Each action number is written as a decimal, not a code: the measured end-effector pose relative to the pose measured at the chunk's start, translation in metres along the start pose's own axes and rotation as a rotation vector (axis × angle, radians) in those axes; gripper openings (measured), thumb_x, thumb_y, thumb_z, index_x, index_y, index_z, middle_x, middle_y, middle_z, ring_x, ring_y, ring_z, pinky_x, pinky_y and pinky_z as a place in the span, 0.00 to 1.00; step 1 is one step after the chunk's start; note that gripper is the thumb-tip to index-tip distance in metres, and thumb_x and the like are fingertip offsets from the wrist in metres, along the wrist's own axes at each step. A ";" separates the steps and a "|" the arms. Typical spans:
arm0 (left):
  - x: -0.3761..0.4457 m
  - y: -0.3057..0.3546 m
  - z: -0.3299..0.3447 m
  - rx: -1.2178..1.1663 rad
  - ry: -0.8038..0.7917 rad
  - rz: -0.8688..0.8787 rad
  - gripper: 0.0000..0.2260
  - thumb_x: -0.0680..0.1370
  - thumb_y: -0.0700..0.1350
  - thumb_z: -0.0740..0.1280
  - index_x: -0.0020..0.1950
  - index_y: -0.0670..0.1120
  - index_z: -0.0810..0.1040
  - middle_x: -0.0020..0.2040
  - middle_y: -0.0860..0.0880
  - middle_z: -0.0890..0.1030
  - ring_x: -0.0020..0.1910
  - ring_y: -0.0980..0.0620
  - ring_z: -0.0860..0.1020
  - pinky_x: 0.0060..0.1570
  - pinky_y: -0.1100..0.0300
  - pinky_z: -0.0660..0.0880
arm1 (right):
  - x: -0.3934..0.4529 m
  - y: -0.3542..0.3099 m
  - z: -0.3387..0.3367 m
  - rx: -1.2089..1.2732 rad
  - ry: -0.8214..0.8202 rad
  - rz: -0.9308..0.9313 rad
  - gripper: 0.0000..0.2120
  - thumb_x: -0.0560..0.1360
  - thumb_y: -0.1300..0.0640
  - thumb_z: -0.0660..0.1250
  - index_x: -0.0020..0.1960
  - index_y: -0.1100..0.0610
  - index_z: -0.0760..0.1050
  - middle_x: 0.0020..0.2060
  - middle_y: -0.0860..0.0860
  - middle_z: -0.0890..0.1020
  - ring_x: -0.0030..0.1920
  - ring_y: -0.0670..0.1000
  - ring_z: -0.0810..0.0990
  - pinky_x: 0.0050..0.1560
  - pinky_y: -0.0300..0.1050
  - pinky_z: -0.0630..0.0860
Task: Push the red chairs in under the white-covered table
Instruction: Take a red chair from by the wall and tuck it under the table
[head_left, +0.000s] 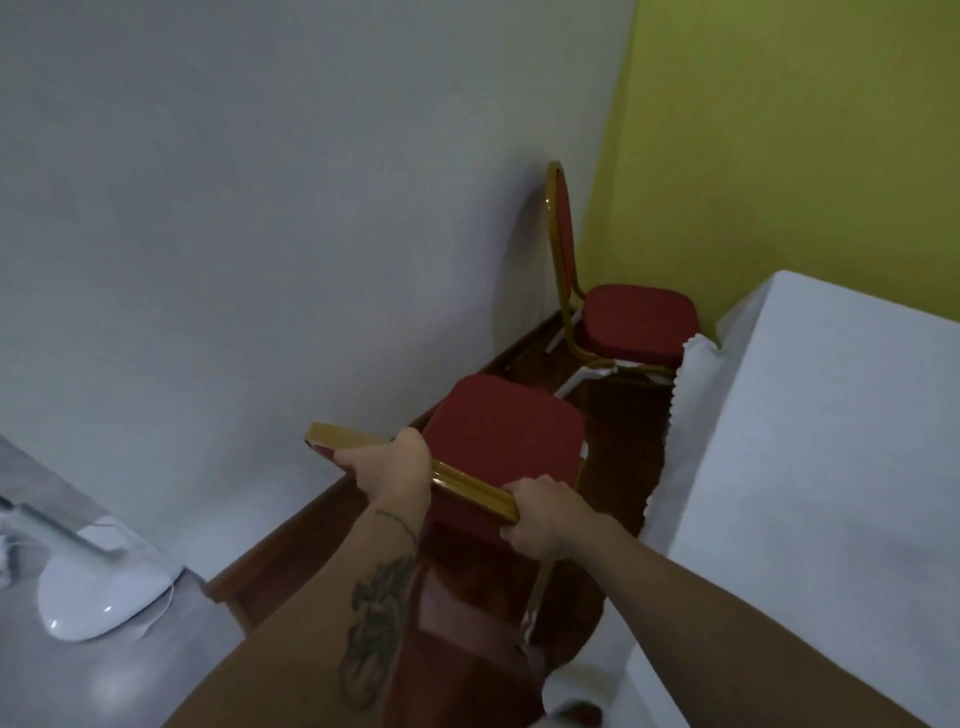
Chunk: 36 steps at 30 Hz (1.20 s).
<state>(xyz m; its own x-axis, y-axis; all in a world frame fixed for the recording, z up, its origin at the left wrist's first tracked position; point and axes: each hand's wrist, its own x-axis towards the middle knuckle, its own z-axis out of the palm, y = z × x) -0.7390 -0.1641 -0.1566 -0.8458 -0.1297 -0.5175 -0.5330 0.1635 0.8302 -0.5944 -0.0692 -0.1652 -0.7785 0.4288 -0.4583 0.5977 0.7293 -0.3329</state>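
Left hand (387, 465) and right hand (540, 514) both clenched on the gold top rail of the near red chair (501, 434), frame centre. Two red chairs counted; the far chair (636, 322) stands upper right (seat beside the cloth edge). White-covered desk (831, 441) fills the right side.

One head-worn wide-angle view looks forward and steeply down, close over the gold-framed back of a red padded chair (498, 441), toward the room corner, with the white-clothed counter (831, 441) at right.
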 end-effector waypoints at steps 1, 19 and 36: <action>0.000 0.001 0.001 -0.012 0.001 0.002 0.32 0.72 0.42 0.67 0.73 0.44 0.57 0.61 0.37 0.76 0.51 0.38 0.78 0.49 0.52 0.75 | 0.000 -0.003 -0.003 -0.023 -0.007 0.000 0.13 0.71 0.50 0.69 0.55 0.49 0.79 0.51 0.53 0.81 0.52 0.58 0.81 0.52 0.50 0.79; 0.011 0.017 -0.036 0.289 -0.485 0.189 0.08 0.71 0.32 0.64 0.49 0.34 0.72 0.46 0.35 0.76 0.39 0.37 0.78 0.45 0.36 0.80 | -0.042 -0.038 0.027 -0.224 0.037 -0.124 0.11 0.66 0.50 0.67 0.31 0.52 0.67 0.29 0.49 0.71 0.34 0.56 0.76 0.35 0.45 0.72; 0.102 0.107 0.119 0.554 -0.980 0.263 0.04 0.72 0.34 0.63 0.42 0.40 0.69 0.37 0.40 0.74 0.40 0.39 0.78 0.53 0.38 0.78 | 0.060 -0.038 -0.017 0.220 0.186 0.347 0.13 0.67 0.39 0.66 0.40 0.48 0.74 0.43 0.51 0.81 0.44 0.55 0.80 0.44 0.48 0.76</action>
<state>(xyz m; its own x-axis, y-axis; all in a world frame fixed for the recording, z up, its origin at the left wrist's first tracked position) -0.8851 -0.0431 -0.1460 -0.4579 0.7468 -0.4823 -0.0696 0.5107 0.8569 -0.6675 -0.0622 -0.1662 -0.5339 0.7310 -0.4250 0.8404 0.4032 -0.3622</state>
